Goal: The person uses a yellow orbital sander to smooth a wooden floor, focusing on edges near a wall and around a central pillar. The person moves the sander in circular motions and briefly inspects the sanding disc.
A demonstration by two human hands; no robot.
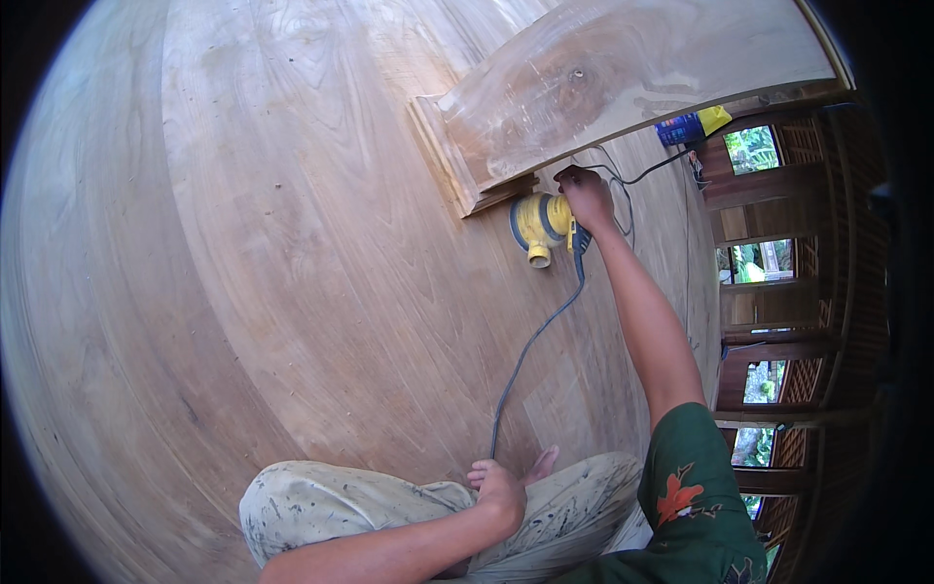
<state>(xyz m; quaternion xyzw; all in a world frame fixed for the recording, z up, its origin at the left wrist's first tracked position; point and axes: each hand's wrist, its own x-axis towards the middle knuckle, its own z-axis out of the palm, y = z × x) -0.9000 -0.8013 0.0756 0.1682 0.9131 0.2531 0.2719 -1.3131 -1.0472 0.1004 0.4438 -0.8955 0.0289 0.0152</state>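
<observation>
My right hand (588,198) reaches far forward, its fingers curled around the top end of a yellow and grey random orbital sander (541,223). The sander is tipped on its side, its round pad facing left and its dust port toward me. From its grip a dark power cord (526,352) runs down in a curve to my left hand (499,489). That hand is closed on the cord, close to my lap. Just beyond the sander rises a wooden panel (623,73) with a stepped moulding (445,161) along its left end.
Wide wooden boards (282,282) stretch to the left, with scattered dust and specks. A blue and yellow package (693,127) stands behind the panel. Loose cord (642,177) loops beyond my right hand. Windows (762,263) in a dark timber wall line the right.
</observation>
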